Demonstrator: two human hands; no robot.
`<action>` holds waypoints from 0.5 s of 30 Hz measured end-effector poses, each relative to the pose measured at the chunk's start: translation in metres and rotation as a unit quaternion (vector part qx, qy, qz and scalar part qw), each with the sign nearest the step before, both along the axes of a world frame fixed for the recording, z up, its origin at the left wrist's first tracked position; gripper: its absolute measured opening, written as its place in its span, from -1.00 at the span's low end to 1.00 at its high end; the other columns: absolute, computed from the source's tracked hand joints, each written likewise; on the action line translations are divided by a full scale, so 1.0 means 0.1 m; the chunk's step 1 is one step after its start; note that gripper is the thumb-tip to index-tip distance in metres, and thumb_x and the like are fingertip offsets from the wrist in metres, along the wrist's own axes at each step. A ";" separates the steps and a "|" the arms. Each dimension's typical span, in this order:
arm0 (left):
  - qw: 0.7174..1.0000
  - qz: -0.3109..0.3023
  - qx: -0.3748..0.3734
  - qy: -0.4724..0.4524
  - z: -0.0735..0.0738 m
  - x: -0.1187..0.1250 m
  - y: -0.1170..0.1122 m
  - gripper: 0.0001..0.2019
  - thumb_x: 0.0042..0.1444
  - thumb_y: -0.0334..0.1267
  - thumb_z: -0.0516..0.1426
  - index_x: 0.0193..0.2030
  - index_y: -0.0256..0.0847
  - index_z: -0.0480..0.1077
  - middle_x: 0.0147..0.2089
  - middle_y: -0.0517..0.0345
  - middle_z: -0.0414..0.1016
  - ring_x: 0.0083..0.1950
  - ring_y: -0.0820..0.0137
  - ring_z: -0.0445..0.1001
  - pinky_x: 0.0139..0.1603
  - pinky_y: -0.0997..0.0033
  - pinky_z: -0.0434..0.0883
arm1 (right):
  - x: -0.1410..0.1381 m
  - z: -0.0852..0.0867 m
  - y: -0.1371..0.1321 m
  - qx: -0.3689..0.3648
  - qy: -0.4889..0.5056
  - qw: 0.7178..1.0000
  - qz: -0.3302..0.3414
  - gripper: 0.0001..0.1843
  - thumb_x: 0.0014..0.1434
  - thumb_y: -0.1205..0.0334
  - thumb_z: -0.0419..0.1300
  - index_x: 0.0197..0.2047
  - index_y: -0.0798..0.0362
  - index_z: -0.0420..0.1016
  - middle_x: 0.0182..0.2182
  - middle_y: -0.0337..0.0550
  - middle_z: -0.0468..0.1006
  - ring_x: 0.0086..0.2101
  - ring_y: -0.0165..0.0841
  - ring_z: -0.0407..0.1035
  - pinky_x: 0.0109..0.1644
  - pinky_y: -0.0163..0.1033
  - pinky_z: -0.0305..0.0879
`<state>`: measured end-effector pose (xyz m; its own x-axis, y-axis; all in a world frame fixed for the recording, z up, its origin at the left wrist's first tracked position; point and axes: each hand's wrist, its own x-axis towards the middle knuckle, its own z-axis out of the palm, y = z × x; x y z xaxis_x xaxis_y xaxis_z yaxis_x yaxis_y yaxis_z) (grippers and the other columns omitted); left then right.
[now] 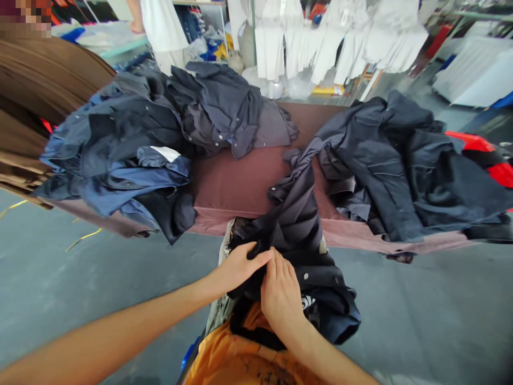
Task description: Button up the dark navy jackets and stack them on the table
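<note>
A dark jacket (296,219) with metal snaps hangs over the table's front edge and lies bunched across my lap. My left hand (240,267) grips a fold of its black cloth, thumb on top. Right beside it, my right hand (282,286) has its fingers bent down and pressed together on the same jacket. The two hands touch near the thumb and fingertips. One sleeve of the jacket stretches up and right toward a heap of dark garments (385,160). What lies under my fingers is hidden.
A brown-covered table (236,179) stands in front of me. Heaps of navy and grey garments (132,133) cover its left side. Brown clothes (48,80) hang at far left. White garments (340,37) hang on a rack behind. A person in white (162,27) stands beyond.
</note>
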<state>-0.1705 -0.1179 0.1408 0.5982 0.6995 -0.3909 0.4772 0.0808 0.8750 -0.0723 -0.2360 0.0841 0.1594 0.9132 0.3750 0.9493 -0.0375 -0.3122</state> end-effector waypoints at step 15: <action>0.946 0.164 -0.246 -0.132 -0.30 -0.12 -0.43 -0.33 -0.20 0.03 0.43 0.04 -0.28 0.51 -0.05 -0.04 0.63 0.03 0.08 0.56 0.13 0.12 0.45 | 0.21 -0.49 -0.19 0.041 0.435 0.898 0.045 -0.61 0.36 0.21 0.07 0.19 0.03 0.50 0.09 -0.04 0.59 0.07 -0.29 0.51 0.11 -0.28 0.49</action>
<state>-0.1824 -0.1611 0.1104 0.5031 0.6366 -0.5846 0.1268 0.6147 0.7785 -0.0511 -0.2546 0.0354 0.3527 0.9117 0.2110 0.3420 0.0843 -0.9359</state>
